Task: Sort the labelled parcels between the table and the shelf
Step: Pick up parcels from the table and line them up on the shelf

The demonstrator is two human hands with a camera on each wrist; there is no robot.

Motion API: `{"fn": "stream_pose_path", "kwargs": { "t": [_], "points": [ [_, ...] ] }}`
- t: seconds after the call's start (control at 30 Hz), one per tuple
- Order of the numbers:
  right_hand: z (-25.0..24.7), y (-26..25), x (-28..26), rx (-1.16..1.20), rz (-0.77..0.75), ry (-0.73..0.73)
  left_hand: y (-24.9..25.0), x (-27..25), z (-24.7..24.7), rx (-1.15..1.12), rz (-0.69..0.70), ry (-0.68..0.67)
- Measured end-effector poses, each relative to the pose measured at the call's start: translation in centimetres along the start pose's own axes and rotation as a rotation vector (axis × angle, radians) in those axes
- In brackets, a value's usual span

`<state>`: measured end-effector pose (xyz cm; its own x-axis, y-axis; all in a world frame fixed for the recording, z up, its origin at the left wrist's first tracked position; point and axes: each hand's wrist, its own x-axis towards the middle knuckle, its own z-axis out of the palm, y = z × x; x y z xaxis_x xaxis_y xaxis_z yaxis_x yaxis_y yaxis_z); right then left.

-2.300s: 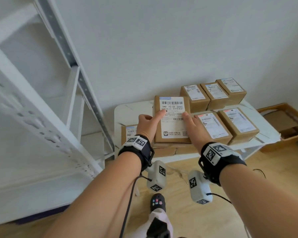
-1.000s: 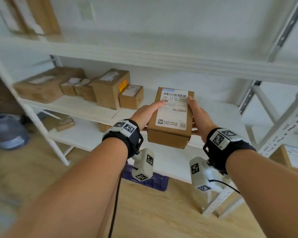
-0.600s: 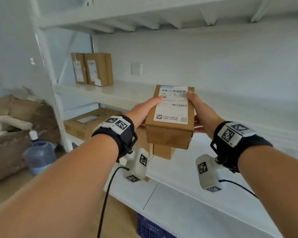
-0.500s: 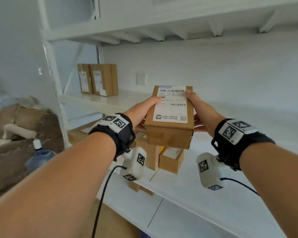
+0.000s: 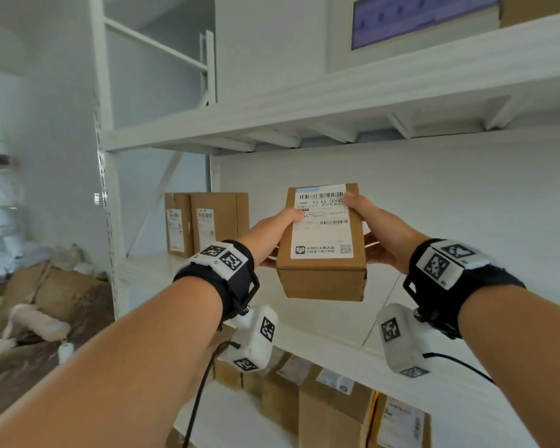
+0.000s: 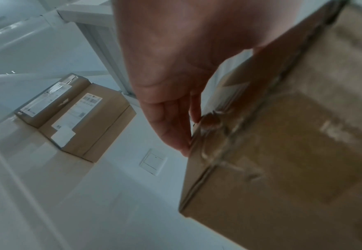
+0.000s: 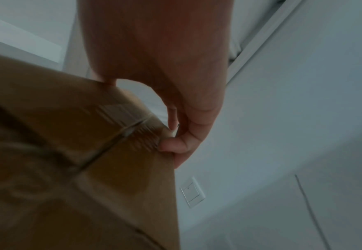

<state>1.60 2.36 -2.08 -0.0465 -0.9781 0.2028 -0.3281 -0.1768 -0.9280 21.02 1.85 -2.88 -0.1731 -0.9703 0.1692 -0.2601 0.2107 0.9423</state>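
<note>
A brown labelled parcel (image 5: 322, 244) is held in the air in front of the white shelf (image 5: 337, 321), at the height of its middle level. My left hand (image 5: 274, 236) grips its left side with the thumb on the white label. My right hand (image 5: 377, 232) grips its right side, thumb on the barcode. From below, the left wrist view shows the parcel (image 6: 282, 160) with my left fingers (image 6: 171, 128) along its edge. In the right wrist view my right fingers (image 7: 182, 140) curl at the corner of the parcel (image 7: 73, 169).
Two upright labelled boxes (image 5: 207, 223) stand at the left end of the middle shelf level; the left wrist view shows these boxes (image 6: 77, 115) too. Several parcels (image 5: 330, 405) sit on the level below. A wall switch (image 6: 153, 162) lies behind. Sacks and clutter (image 5: 36, 305) cover the floor at left.
I have carried the parcel from the table round to the shelf and raised it from the lower level to the middle level. Both hands kept their grip.
</note>
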Motion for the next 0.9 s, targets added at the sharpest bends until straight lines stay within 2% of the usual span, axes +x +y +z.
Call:
{"fn": "stream_pose_path", "kwargs": {
  "t": [0.2,0.4,0.6,0.7,0.9],
  "points": [
    [4.2,0.4,6.0,-0.029,0.04,-0.007,-2.4,6.1,-4.7,0.102,0.017,0.053],
    [8.5,0.8,11.3,0.018,0.089,0.082,-4.5,12.8,-8.4,0.285,0.236,0.092],
    [13.5,0.5,15.4,0.017,0.135,0.092,-5.9,17.4,-11.8,0.482,0.396,0.156],
    [15.6,0.7,16.7,0.025,0.156,0.101,-7.0,18.7,-13.2,0.586,0.451,0.124],
    [18.0,1.6,18.1,0.06,0.166,0.172,-8.2,20.1,-14.9,0.645,0.5,0.04]
  ]
}}
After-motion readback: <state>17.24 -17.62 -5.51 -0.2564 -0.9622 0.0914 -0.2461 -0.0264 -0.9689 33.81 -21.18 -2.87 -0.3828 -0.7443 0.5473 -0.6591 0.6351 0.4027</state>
